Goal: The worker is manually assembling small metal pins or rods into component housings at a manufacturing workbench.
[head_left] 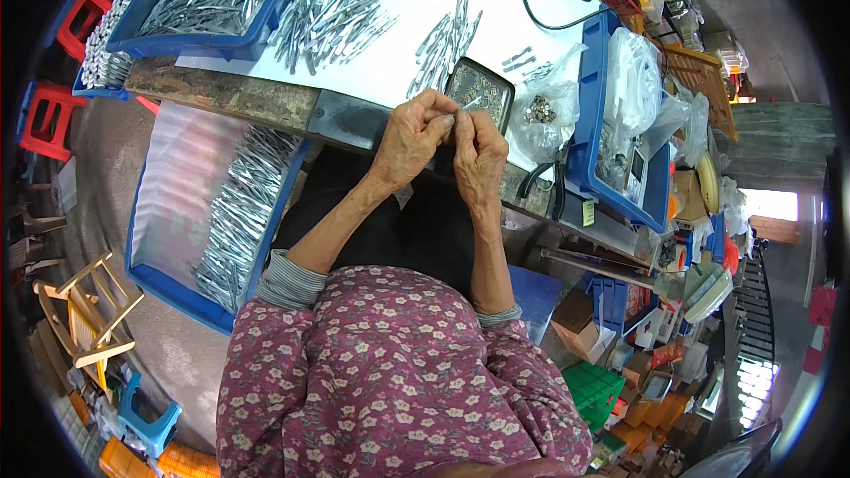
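My left hand and my right hand meet at the table's front edge, thumbs and fingers pinched together. A small silver metal piece shows at their touching fingertips; most of it is hidden by the fingers. Just beyond them lies a dark shallow tray with many tiny metal parts in it. Left of the tray is a loose pile of slender silver metal pieces. To its right, a clear plastic bag holds small round metal parts.
A blue bin and a bigger pile of slender metal pieces occupy the table's left. Below it stands another blue bin. Black-handled pliers hang at the edge beside a blue crate. A black cable curves at the back.
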`<act>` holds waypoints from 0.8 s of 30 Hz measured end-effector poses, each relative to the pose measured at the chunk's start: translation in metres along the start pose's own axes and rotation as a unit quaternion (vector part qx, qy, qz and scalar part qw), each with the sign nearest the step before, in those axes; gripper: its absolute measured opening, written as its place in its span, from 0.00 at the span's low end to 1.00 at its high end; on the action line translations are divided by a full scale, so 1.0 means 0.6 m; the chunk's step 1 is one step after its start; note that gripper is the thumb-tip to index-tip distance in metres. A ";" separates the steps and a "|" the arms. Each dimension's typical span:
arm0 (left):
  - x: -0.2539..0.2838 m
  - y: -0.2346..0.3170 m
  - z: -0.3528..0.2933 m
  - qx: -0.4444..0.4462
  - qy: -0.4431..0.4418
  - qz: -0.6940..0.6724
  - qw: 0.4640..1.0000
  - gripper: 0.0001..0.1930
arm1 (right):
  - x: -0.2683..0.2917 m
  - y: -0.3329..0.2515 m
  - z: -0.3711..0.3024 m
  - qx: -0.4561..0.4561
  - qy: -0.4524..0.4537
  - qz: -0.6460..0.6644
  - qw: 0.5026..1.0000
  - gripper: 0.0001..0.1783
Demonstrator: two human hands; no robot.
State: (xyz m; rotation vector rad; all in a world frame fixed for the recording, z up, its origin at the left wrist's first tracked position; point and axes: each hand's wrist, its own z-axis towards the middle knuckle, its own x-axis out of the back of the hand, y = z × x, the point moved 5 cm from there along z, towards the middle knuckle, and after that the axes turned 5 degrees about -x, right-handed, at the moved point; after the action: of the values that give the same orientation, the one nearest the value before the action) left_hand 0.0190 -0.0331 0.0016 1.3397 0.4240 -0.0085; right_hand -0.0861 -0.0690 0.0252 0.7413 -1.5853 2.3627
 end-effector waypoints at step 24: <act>-0.001 -0.003 0.000 -0.013 -0.020 0.014 1.000 0.05 | -0.001 0.016 -0.003 -0.018 -0.024 0.015 0.999 0.09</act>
State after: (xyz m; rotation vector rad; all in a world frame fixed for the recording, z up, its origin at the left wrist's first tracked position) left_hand 0.0179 -0.0338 -0.0001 1.3180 0.3698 -0.0067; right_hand -0.0902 -0.0709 0.0164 0.7779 -1.6660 2.3465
